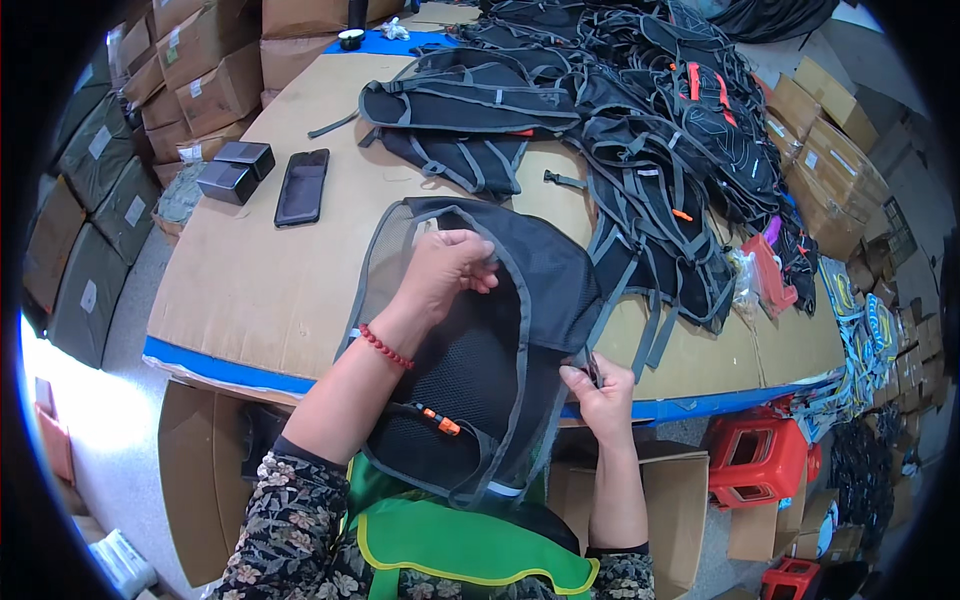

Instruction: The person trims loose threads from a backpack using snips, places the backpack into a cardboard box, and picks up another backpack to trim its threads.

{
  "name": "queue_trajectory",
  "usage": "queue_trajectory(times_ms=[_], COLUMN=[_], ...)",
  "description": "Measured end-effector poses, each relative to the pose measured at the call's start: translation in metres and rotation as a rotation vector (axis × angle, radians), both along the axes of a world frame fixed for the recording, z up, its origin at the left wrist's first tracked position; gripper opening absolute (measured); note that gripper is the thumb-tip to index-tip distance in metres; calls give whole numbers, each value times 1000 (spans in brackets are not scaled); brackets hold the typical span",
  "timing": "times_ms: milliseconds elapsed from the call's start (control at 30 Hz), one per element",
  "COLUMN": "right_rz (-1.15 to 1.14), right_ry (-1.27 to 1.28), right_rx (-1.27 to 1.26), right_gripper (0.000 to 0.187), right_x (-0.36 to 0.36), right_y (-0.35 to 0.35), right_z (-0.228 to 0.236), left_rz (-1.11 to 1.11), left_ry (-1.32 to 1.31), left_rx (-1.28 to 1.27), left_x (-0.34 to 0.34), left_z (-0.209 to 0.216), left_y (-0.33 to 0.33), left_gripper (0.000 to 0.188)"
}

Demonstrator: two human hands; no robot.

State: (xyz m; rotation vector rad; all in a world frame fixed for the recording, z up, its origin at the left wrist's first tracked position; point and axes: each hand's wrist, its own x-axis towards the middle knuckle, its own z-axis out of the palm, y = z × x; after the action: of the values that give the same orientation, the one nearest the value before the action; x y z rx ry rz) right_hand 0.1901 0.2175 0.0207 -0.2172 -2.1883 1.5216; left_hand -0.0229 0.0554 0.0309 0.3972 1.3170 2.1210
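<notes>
A black backpack (560, 255) with grey edge binding and a mesh panel lies over the table's near edge, its lower part hanging towards me. An orange-and-black buckle (440, 422) shows on the lower mesh. My left hand (450, 270), a red bead bracelet on its wrist, is closed with curled fingers at the bag's upper grey binding. At the bag's right side my right hand (602, 395) is closed in a pinch on its edge. A small dark piece shows between those fingers, too small to name.
The cardboard-topped table (230, 290) has a blue front edge. A phone (302, 187) and two small dark boxes (237, 170) lie at left. More black backpacks (650, 190) are heaped behind and to the right. A red plastic stool (755, 460) stands below right.
</notes>
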Motion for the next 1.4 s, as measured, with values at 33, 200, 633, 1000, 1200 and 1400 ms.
queue_trajectory(times_ms=[33,200,633,1000,1200,1400], right_rz=[-54,-367,-302,-191,-194,-177], right_ry=[-25,246,188,119,154,169], right_rx=[-47,83,928,929,924,847], right_gripper=[16,32,29,32,30,29], right_x=[0,-3,-42,-55,-51,-48], right_y=[2,5,-49,-51,-52,-49], right_z=[3,32,108,73,73,71], left_rz=[1,36,224,185,164,160], left_ry=[2,77,85,-23,-35,-37], left_rx=[-1,120,270,388,380,379], left_x=[1,17,61,84,89,92], left_z=[0,-2,-1,3,8,10], left_y=[-1,-3,-12,-8,-8,-8], left_gripper=[14,9,8,9,10,10])
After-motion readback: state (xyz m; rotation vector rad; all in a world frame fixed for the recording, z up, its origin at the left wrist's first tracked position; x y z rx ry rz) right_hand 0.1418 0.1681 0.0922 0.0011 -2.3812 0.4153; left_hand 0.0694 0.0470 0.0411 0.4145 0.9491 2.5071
